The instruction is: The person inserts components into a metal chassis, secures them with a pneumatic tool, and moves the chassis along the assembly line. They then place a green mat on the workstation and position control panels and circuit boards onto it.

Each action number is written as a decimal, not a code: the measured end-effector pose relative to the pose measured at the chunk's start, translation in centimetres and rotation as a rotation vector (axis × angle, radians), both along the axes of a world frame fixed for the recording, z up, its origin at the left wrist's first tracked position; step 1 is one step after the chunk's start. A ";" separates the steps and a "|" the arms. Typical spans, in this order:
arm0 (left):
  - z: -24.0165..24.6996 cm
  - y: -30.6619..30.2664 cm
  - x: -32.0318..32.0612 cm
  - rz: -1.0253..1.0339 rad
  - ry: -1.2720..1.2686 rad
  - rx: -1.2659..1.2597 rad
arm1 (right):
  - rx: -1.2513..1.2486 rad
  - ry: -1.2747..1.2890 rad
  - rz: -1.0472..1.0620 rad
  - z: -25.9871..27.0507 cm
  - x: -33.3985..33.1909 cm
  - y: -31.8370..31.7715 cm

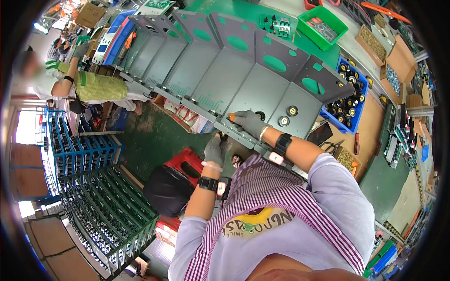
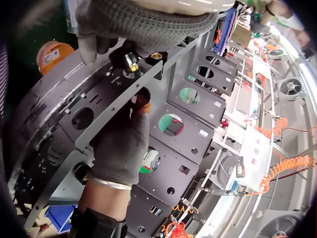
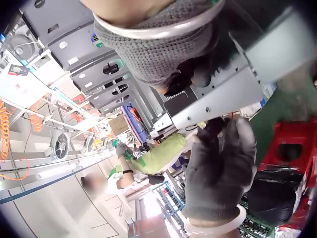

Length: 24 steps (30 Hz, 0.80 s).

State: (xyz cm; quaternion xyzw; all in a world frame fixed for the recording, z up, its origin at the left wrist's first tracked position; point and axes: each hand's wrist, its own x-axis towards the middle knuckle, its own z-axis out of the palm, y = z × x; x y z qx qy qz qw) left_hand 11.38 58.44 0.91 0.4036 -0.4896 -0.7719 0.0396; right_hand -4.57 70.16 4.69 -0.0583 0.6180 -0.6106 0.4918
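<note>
A long grey sheet-metal housing (image 1: 208, 84) with several compartments lies before me. My left hand (image 1: 216, 149), in a grey glove, is outside its near wall. There it grips a black fitting with a brass end (image 2: 131, 64), right at the wall's holes. Inside the housing, my gloved right hand (image 1: 251, 124) reaches over to the same wall, an orange tip (image 1: 231, 117) showing at its finger. I cannot tell whether those fingers hold anything. Two round black fittings with brass centres, one (image 1: 292, 111) behind the other (image 1: 283, 121), lie on the housing floor to the right.
A blue bin (image 1: 357, 122) full of black-and-brass fittings stands right of the housing, near a red-handled screwdriver (image 1: 357, 144). Behind are a green bin (image 1: 323, 40) and a circuit board (image 1: 275, 25). A red stool (image 1: 180, 164) stands below left. Another person (image 1: 93, 86) works at far left.
</note>
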 end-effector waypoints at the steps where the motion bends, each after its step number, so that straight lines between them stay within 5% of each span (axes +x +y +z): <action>1: -1.5 -0.3 0.2 -0.212 0.045 -0.385 | 0.017 0.020 0.010 -0.3 0.2 -0.5; 3: 1.7 -0.3 -2.1 -0.644 -0.173 -1.161 | 0.051 0.066 0.028 -0.7 0.3 -1.3; 5: -4.2 -2.2 -2.1 -0.417 -0.009 -0.816 | 0.030 0.124 0.051 -0.7 0.7 -1.5; 7: -3.9 -2.6 -2.6 -0.436 -0.081 -0.787 | 0.006 0.070 0.056 -1.0 1.2 -1.4; 11: -1.8 -2.7 -4.1 0.028 -0.044 0.160 | 0.093 0.128 0.105 -0.1 1.0 -1.4; 14: 0.5 -2.6 -2.9 -0.667 -0.008 -1.192 | 0.087 0.154 0.113 -0.6 0.9 -1.9; 17: 7.4 0.6 -4.9 0.176 0.115 0.413 | 0.169 0.387 0.214 -2.2 1.1 -2.1; 20: -0.5 -1.7 -3.6 0.075 0.117 0.379 | 0.189 0.658 0.362 -1.6 -0.3 -2.8; 24: 4.5 -1.0 -3.9 0.032 0.091 0.282 | 0.142 0.496 0.361 -1.2 -1.0 -2.9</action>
